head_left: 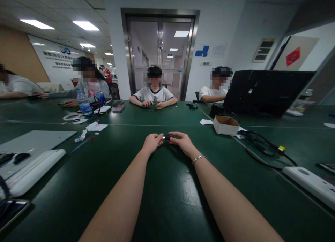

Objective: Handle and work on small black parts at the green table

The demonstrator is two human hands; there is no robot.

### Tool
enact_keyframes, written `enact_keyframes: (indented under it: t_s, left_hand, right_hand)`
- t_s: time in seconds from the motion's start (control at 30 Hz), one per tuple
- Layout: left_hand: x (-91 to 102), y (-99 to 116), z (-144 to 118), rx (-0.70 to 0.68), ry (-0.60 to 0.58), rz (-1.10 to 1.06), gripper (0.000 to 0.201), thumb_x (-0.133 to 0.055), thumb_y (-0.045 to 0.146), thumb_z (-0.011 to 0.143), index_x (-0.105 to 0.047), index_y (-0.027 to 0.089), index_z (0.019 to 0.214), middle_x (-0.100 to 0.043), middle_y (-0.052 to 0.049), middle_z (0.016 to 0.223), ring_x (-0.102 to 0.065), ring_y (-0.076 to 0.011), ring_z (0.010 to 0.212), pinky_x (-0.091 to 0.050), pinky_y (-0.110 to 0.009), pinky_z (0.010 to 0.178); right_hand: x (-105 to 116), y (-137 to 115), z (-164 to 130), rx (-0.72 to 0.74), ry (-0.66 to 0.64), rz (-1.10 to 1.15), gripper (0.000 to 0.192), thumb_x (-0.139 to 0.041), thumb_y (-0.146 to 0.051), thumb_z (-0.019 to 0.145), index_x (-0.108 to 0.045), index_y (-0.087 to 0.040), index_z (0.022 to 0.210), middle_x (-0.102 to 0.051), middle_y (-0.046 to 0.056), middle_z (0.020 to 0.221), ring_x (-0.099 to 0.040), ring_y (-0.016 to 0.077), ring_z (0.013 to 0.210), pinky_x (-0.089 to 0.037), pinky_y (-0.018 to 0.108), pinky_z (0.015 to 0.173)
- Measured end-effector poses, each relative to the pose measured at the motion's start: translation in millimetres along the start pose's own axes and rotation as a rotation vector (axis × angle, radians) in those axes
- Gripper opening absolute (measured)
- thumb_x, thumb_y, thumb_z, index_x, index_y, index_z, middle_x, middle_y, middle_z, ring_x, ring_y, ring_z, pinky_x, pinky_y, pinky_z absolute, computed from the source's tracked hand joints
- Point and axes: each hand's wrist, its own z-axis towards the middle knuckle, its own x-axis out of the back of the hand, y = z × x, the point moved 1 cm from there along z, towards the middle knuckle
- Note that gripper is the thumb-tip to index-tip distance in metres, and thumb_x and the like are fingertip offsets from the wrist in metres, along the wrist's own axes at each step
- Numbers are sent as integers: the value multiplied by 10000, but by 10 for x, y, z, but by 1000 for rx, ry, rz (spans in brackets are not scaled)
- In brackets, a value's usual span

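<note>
Both forearms extend forward over the dark green desk [167, 200], and the hands meet near its centre. The left hand [152, 142] and the right hand [182, 141] are each closed in a narrow pinch on opposite ends of a small dark object [166, 137], which is held between the fingertips just above or on the desk surface; its exact nature is too small to tell. A thin bracelet [199, 159] sits on the right wrist. To the right of the hands, an open cardboard box [225, 125] stands on the desk, with black cables [261, 144] lying beyond it and a white power strip [311, 182] near the right edge. A black laptop [267, 92] stands open further back on the right. At the left lie a closed grey laptop [34, 141] and a white keyboard [31, 170]; a water bottle [84, 102] stands well apart at the far left. Across the desk, a seated person [154, 93] holds both hands together on the surface; other persons sit on either side.
</note>
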Motion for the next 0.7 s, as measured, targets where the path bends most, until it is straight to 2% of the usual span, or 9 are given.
enact_keyframes:
  t_s: [0.3,0.53,0.7]
  left_hand:
    - [-4,33,-57,-51,42,155,446,-424,535,863,-622,163,717,-634,-37,642,-559,-140,561,-376,-245,542]
    - [28,155,-141,-50,75,280,480,-360,525,886,-600,181,652,-613,-23,598,-545,-155,534,-346,-267,550]
    - [17,226,-184,-16,116,335,505,-308,464,909,-548,191,560,-572,-31,537,-507,-162,500,-307,-275,533]
  right_hand:
    - [5,-17,-20,-6,-33,33,303,-715,-28,715,-687,-124,1002,-697,65,970,-690,124,717,-599,216,701]
    - [-1,-24,-20,24,-44,14,338,-746,-41,677,-698,-145,995,-701,58,970,-684,134,742,-594,270,761]
    - [-23,-43,-31,32,-51,21,347,-752,-37,656,-703,-152,979,-692,47,1002,-679,126,763,-587,251,764]
